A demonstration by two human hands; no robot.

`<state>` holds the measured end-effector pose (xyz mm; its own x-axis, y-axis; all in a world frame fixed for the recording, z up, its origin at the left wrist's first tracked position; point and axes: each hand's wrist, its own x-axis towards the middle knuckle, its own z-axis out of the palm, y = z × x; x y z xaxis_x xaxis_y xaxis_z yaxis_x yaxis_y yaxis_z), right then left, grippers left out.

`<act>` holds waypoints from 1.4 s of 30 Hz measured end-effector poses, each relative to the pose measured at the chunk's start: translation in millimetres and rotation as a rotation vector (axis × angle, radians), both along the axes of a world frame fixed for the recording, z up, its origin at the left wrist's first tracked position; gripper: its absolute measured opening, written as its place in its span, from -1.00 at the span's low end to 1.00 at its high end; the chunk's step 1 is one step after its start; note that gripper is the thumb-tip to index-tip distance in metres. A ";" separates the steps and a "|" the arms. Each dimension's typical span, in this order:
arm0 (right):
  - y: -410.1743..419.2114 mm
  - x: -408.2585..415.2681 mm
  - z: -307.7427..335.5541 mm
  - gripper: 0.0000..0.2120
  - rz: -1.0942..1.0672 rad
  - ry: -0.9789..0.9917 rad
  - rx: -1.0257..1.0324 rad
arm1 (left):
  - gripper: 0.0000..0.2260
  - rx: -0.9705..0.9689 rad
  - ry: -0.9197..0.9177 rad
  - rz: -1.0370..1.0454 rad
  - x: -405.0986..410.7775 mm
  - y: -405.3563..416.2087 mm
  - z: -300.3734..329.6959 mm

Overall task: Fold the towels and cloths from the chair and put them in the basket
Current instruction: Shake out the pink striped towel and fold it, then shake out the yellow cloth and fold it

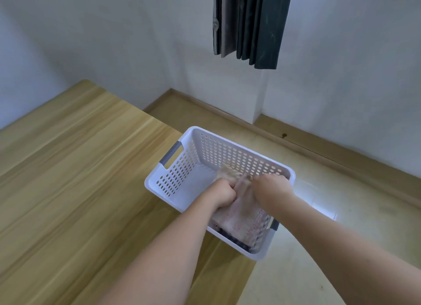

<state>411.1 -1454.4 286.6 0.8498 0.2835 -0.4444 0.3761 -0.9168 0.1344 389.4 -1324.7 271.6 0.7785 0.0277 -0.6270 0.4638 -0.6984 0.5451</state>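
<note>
A folded pale pink cloth (242, 211) is being lowered into the white perforated plastic basket (230, 155) on the wooden counter (75, 179), gripped by curled fingers of the left hand (222, 194) and right hand (272, 191); darker fabric is lying beneath it, and the chair is not being shown.

Both hands, left (222, 194) and right (272, 191), reach forward, fingers curled.

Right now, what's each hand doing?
Left hand: fingers curled, gripping the folded cloth inside the basket.
Right hand: on the same cloth, fingers curled over it, apparently gripping; motion blur hides the fingertips.
</note>
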 end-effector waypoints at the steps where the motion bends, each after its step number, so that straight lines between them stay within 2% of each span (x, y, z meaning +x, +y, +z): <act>1: 0.5 -1.5 5.9 -0.72 -0.009 0.004 0.023 | -0.88 0.035 -0.022 -0.007 -1.9 2.3 2.4; 5: 4.3 -17.0 38.4 -0.85 -0.063 -0.038 0.178 | -0.90 0.165 -0.191 -0.005 -25.3 13.7 26.2; 7: 10.2 -31.6 51.6 -0.85 -0.132 -0.049 0.293 | -0.82 0.222 -0.306 0.012 -46.1 20.4 40.4; 11: 32.7 -69.9 81.1 -0.75 -0.150 -0.108 0.441 | -0.71 0.410 -0.578 -0.067 -88.8 45.3 59.6; 19: 102.5 -167.6 128.5 -0.60 -0.114 -0.167 0.509 | -0.63 0.576 -0.758 -0.056 -197.0 123.8 102.9; 25: 184.7 -266.2 149.8 -0.62 -0.112 -0.168 0.634 | -0.58 0.631 -0.801 -0.076 -294.5 211.5 131.0; 30: 242.0 -336.8 168.2 -0.56 -0.068 -0.176 0.712 | -0.59 0.668 -0.818 -0.063 -364.4 273.8 148.1; 42: 363.9 -409.3 190.2 -0.50 0.034 -0.111 0.697 | -0.60 0.716 -0.818 0.051 -460.7 393.6 168.1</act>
